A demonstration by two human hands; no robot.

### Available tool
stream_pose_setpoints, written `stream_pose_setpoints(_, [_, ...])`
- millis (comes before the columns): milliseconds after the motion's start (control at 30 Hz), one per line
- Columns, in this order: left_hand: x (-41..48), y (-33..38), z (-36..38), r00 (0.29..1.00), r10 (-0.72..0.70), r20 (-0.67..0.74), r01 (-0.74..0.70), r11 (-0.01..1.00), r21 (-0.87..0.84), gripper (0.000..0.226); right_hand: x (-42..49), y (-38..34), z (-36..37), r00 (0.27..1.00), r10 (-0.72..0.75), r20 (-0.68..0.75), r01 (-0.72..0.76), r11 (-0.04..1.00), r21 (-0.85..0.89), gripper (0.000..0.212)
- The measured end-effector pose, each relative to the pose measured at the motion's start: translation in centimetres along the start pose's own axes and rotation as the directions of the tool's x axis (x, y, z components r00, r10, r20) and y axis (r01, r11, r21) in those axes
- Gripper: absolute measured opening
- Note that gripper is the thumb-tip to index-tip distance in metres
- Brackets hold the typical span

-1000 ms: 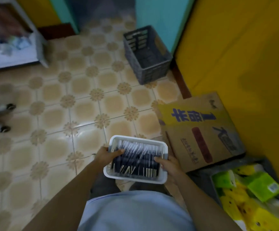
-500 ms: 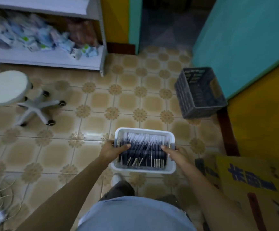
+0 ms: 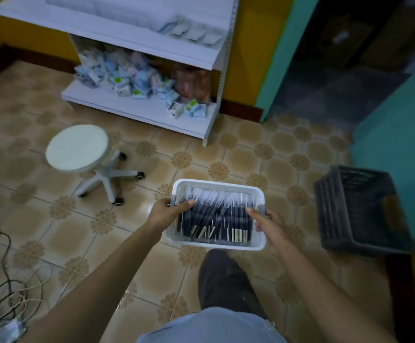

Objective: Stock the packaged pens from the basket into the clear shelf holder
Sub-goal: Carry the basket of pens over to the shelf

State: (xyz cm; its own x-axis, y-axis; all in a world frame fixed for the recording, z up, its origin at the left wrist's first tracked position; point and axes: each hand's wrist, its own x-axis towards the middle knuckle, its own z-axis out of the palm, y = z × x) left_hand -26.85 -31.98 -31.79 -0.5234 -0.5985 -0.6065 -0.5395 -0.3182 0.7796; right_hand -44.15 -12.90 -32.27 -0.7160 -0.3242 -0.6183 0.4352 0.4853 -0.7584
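My left grip [image 3: 165, 214] and right grip [image 3: 269, 225] clasp the basket [image 3: 215, 244] of pens [image 3: 214, 217]. The far shelf [image 3: 137, 113] shows fuller than before.

Pale blue shirt [image 3: 211, 328], dark grey trouser leg [image 3: 226, 280], bare forearms, no sleeves showing

**Turned towards the shelves**

The person has swung left with the white plastic basket [image 3: 216, 245]. The brown cardboard box is gone from sight, the dark plastic crate [image 3: 360, 211] has slid right, and the white shelf unit [image 3: 102, 102] and round white stool [image 3: 77, 148] now stand ahead.
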Motion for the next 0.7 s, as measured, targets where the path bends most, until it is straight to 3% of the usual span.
stream_pose_setpoints(200, [6.1, 4.2, -4.4, 0.992, -0.059, -0.108, 0.056, 0.998, -0.027, 0.057, 8.6, -7.2, 5.9, 0.992, 0.014, 0.127, -0.002, 0.996, -0.093, 0.024])
stream_pose_setpoints(433, [11.9, 9.0, -8.9, 0.968, -0.086, -0.234, 0.050, 0.987, -0.155, 0.034, 15.5, -15.8, 13.3, 0.968, 0.024, 0.249, 0.033, 0.975, -0.222, 0.030])
stream_pose_setpoints(700, [20.5, 13.3, -17.5, 0.959, -0.099, -0.266, 0.043, 0.977, -0.208, 0.035, 21.7, -23.4, 23.8, 0.959, 0.012, 0.283, 0.055, 0.972, -0.230, 0.028])
